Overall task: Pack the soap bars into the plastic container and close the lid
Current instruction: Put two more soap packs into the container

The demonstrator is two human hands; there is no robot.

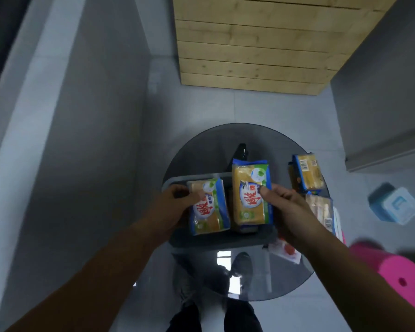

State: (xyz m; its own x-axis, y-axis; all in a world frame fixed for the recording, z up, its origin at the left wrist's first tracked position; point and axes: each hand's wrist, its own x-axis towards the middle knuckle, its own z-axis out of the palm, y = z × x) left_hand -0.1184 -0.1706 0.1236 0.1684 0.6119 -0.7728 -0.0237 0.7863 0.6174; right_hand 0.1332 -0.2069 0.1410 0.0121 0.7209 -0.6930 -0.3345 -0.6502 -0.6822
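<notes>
i've got a soap bar in each hand over the plastic container (216, 243), which sits on the round glass table (201, 149) from the centre out toward 9 o'clock. its walls are see-through, so i read its edges mostly from the dark band on the near side.

my left hand (175, 200) is curled on the left soap bar (209, 207), thumb on the printed face and fingers behind its 9 o'clock edge. this bar looks low in the container, flat or nearly so. my right hand (283, 200) pinches the right soap bar (250, 195) at its 3 o'clock edge. that bar lies just beside the other, shifted toward 12 o'clock, and i can't tell if it has touched bottom.

the step, as i judge it, is seating these two side by side. to do it well i'd keep both bars flat with long edges parallel, push the left one against the 9 o'clock wall, then slide the right one back toward 6 o'clock until the ends line up. wrappers are slick and puffy, so i'd press them down before letting go.

more bars wait at 2 o'clock, a stack (307, 172), and one at 3 o'clock (320, 209). tight rows now should leave room for them and keep the top level. i can't pick out the lid with any certainty.
</notes>
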